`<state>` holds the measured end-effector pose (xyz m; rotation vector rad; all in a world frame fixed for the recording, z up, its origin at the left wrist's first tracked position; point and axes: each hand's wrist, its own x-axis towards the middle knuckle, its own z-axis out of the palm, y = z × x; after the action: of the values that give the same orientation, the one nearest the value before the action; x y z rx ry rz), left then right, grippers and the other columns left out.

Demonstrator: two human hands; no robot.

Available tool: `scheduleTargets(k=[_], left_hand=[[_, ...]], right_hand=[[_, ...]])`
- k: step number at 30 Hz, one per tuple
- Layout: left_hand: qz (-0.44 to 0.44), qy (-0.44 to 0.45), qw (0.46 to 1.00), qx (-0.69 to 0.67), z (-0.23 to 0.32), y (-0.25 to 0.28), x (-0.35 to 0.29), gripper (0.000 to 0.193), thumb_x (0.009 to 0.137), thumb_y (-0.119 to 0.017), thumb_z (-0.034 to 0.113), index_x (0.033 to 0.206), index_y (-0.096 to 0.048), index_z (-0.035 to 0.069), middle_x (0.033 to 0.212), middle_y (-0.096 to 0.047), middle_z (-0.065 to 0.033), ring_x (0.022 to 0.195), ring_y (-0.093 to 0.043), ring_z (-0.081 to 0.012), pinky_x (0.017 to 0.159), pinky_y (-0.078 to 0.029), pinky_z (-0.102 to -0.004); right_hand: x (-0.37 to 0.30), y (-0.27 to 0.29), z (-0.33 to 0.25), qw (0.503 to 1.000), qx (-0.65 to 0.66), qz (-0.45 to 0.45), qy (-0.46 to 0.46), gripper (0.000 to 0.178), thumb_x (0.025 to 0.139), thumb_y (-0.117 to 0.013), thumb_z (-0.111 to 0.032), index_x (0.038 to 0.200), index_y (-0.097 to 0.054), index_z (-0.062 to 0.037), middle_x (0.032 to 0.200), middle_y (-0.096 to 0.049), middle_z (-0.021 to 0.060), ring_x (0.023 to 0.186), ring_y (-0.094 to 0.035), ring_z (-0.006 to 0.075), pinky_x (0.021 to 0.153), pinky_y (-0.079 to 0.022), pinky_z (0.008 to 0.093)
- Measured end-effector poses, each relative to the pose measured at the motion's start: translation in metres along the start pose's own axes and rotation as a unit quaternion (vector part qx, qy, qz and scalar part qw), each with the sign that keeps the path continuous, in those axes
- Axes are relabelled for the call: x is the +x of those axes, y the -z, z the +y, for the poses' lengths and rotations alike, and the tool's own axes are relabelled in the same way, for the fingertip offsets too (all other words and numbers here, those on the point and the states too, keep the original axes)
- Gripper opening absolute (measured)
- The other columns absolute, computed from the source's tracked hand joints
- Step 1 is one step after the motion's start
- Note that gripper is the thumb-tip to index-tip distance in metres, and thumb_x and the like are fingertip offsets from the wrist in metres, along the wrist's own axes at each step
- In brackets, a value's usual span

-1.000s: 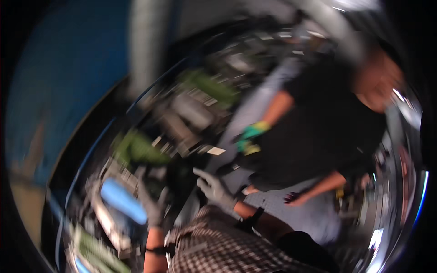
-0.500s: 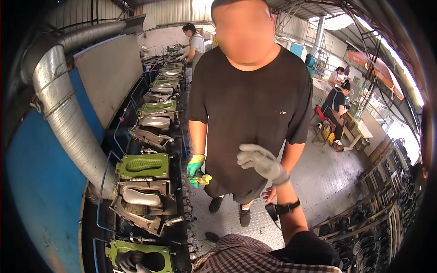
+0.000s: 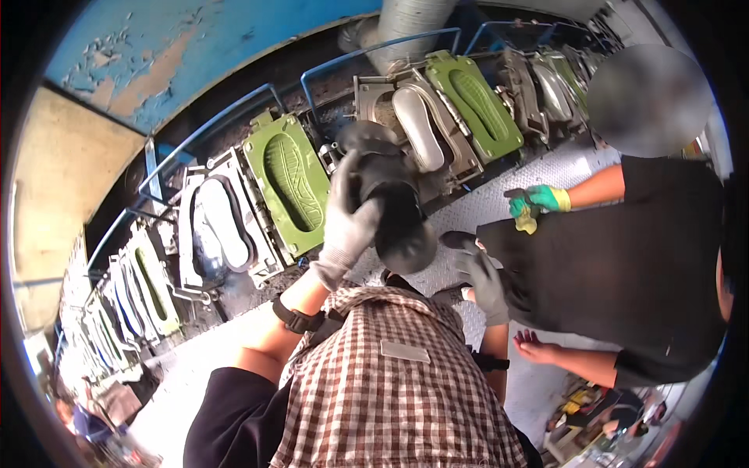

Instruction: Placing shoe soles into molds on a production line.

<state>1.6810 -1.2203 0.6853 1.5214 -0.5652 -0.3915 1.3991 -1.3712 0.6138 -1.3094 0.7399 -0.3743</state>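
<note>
Person in a checked apron (image 3: pixel 398 382) by a row of moulds. Left hand (image 3: pixel 347 222), grey glove, is wrapped around a black piece (image 3: pixel 390 183), shoe-like, thumb across its near side. Piece is up off the row, in front of the body, its lower end over the floor (image 3: pixel 546 175); exact shape too dark to tell. Right hand (image 3: pixel 484 282), also grey-gloved, is well apart from the left fingers and just right of the piece's lower end; its fingers stretch out, slightly spread. Can't tell whether it touches the co-worker's black shirt (image 3: pixel 601 265) beside it.

Green mould (image 3: pixel 287 183) with a sole-shaped hollow sits just left of the piece; silver form (image 3: pixel 419 129) and a second green mould (image 3: pixel 474 105) lie beyond it, upper right. Blue rail (image 3: pixel 211 136) runs behind. Co-worker stands at right, green-and-yellow glove (image 3: pixel 546 200) around something yellowish, other hand (image 3: pixel 534 348) bare.
</note>
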Motion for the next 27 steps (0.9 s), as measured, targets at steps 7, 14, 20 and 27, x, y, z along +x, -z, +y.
scheduleTargets(k=[7,14,20,27], left_hand=[[0.05,-0.041,0.995,-0.073,-0.075,-0.09,0.032,0.091,0.074,-0.06,-0.002,0.158,-0.026,0.004,0.151,-0.041,-0.0182,0.136,-0.047,-0.027,0.113,-0.04,-0.0372],[0.114,0.07,0.991,0.019,-0.199,-0.149,0.121,0.062,0.093,-0.065,0.006,0.149,-0.037,0.0,0.135,-0.054,-0.0144,0.118,-0.056,-0.0225,0.097,-0.052,-0.0351],[0.044,0.363,0.911,-0.19,-0.244,-0.148,0.204,0.028,0.103,-0.057,0.025,0.123,-0.068,0.01,0.112,-0.072,-0.0109,0.096,-0.07,-0.0243,0.081,-0.057,-0.0354],[0.102,0.232,0.955,-0.156,-0.197,-0.16,0.139,0.037,0.095,-0.07,0.024,0.124,-0.065,0.002,0.111,-0.071,-0.008,0.093,-0.068,-0.0156,0.082,-0.056,-0.0303]], right_hand=[[0.117,-0.022,-0.004,0.902,-0.347,-0.13,0.224,0.036,0.101,-0.06,-0.018,0.133,-0.059,-0.002,0.125,-0.062,0.0101,0.111,-0.061,0.0259,0.094,-0.049,0.032],[0.236,0.056,-0.02,0.985,0.02,0.136,-0.108,0.021,0.098,-0.064,-0.024,0.114,-0.059,-0.0116,0.096,-0.066,0.0001,0.071,-0.062,0.0112,0.049,-0.045,0.0231],[0.293,0.054,-0.067,0.998,0.008,0.056,-0.008,0.035,0.097,-0.064,-0.015,0.13,-0.061,-0.0082,0.106,-0.068,0.0028,0.074,-0.062,0.0081,0.053,-0.048,0.0221],[0.382,-0.017,-0.072,0.816,-0.451,0.015,0.362,0.047,0.086,-0.07,-0.009,0.132,-0.063,-0.014,0.104,-0.063,0.0143,0.092,-0.067,0.0317,0.08,-0.055,0.0408]])
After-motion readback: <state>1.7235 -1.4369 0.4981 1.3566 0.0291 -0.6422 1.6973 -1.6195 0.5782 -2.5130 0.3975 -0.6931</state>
